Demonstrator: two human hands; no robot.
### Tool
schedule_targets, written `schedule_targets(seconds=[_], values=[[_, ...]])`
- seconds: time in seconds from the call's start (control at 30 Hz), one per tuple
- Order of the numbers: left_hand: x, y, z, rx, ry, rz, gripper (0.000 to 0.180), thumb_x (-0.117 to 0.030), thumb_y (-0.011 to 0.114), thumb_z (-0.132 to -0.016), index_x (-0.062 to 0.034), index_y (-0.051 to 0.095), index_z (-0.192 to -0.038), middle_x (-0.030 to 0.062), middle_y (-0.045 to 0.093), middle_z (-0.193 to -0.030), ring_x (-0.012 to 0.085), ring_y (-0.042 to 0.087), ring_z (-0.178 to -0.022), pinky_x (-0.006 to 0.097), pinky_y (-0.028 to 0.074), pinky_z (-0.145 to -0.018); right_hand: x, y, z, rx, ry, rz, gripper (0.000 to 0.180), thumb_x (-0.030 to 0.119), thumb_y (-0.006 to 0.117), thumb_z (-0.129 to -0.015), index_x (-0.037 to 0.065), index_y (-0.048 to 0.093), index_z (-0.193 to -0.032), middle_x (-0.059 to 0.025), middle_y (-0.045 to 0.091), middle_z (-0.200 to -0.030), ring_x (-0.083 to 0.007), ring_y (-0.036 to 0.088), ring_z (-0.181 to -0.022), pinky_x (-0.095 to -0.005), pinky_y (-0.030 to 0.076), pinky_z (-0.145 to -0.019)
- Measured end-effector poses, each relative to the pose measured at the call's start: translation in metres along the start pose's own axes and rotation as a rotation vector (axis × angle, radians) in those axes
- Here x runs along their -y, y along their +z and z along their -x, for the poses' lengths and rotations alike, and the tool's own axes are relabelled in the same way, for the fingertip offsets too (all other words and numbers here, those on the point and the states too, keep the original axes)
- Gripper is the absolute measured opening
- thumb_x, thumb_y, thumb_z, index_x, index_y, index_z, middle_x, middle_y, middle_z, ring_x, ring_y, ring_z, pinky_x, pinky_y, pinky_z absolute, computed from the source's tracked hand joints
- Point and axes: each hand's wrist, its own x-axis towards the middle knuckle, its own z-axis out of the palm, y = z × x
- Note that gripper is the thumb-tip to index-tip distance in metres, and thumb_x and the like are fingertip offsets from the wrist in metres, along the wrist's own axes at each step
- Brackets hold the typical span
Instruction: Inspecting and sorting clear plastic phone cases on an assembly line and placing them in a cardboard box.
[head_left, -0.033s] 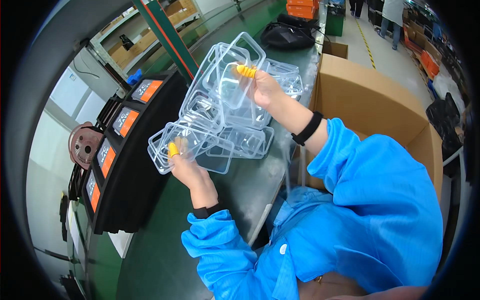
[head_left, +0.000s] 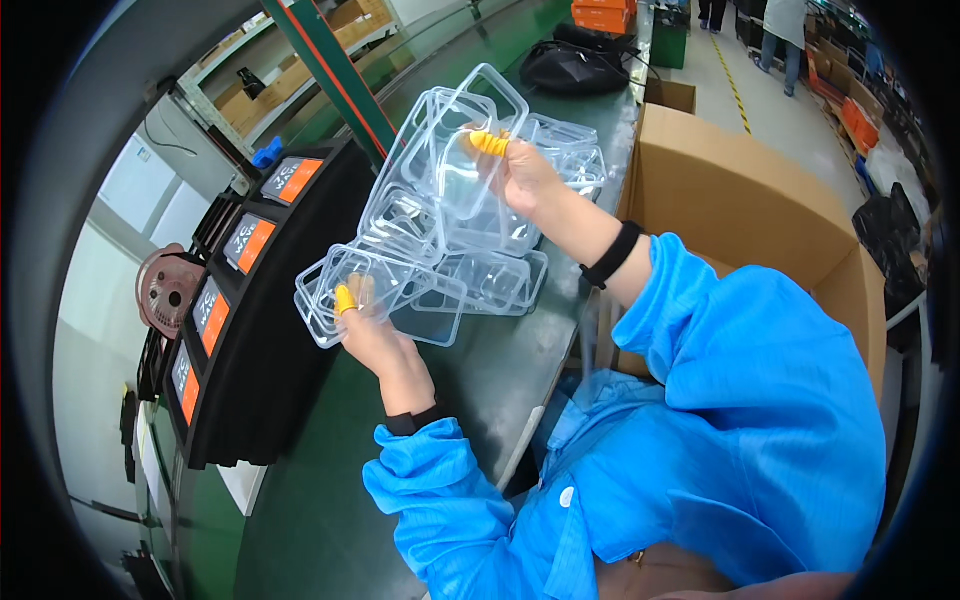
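Note:
A jumble of clear plastic blister trays (head_left: 490, 275) lies on the green worktop, several overlapping. My left hand (head_left: 375, 340), a yellow finger cot on its thumb, pinches the edge of a clear tray (head_left: 430, 326) at the near left of the heap. Higher up and to the right, my right hand (head_left: 522, 172) has another clear tray (head_left: 458, 190) raised at a tilt, its yellow-covered thumb pressed on the plastic. Fingers of both hands show only dimly through the trays. How many layers each hand grips, I cannot tell.
Black stand with orange-and-grey boxes (head_left: 210, 312) rises left of the green worktop (head_left: 330, 470). An open cardboard carton (head_left: 740, 170) stands at the right beside the worktop's edge. Farther back lie a black bag (head_left: 575, 68) and orange boxes (head_left: 600, 16). A pink fan (head_left: 172, 290) is at far left.

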Motion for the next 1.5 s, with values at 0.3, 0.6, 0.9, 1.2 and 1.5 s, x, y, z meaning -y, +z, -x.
schedule_targets(seconds=[0.3,0.6,0.9,1.2,1.5], values=[[0.0,-0.012,-0.007,0.118,-0.044,0.039,0.031,-0.022,0.039,-0.087,-0.0003,0.047,-0.109,0.0109,0.052,-0.107,0.0219,0.052,-0.097,0.032,0.039,-0.086,-0.008,-0.014,0.004,0.349,-0.057,-0.022,0.023,0.008,0.053,-0.079,0.003,0.051,-0.101,-0.0057,0.057,-0.093,-0.0154,0.055,-0.086,-0.0273,0.044,-0.078],[-0.012,-0.017,-0.021,0.107,-0.146,-0.01,0.033,-0.024,0.041,-0.086,0.0013,0.049,-0.105,0.0142,0.054,-0.102,0.0245,0.053,-0.095,0.036,0.041,-0.084,0.014,-0.028,0.007,0.272,-0.081,-0.145,0.025,0.007,0.054,-0.078,0.002,0.051,-0.103,-0.008,0.056,-0.094,-0.0172,0.055,-0.087,-0.0272,0.044,-0.078],[0.007,-0.033,-0.026,0.163,-0.319,-0.777,0.059,-0.039,0.05,-0.08,0.0051,0.036,-0.117,0.018,0.05,-0.106,0.0191,0.051,-0.093,0.032,0.038,-0.081,0.014,-0.027,0.003,0.217,-0.033,-0.224,0.023,0.005,0.053,-0.079,-0.001,0.051,-0.101,-0.0098,0.056,-0.095,-0.0189,0.056,-0.087,-0.0268,0.045,-0.078],[0.024,-0.015,-0.005,-0.174,0.59,-1.871,0.064,-0.037,0.063,-0.07,0.0106,0.041,-0.107,0.0253,0.043,-0.107,0.0353,0.045,-0.096,0.039,0.035,-0.086,0.007,-0.043,-0.011,0.114,-0.015,-0.116,0.028,0.009,0.048,-0.082,-0.003,0.048,-0.107,-0.0111,0.055,-0.099,-0.0206,0.054,-0.093,-0.0289,0.045,-0.081],[0.059,0.038,0.14,1.203,0.509,-1.606,0.041,-0.022,0.067,-0.064,0.0016,0.053,-0.094,0.0142,0.054,-0.082,0.0283,0.055,-0.075,0.036,0.046,-0.062,0.008,-0.023,-0.008,-0.001,-0.05,-0.075,0.029,0.01,0.047,-0.083,-0.005,0.046,-0.107,-0.0135,0.054,-0.1,-0.0225,0.054,-0.093,-0.0305,0.045,-0.082]])
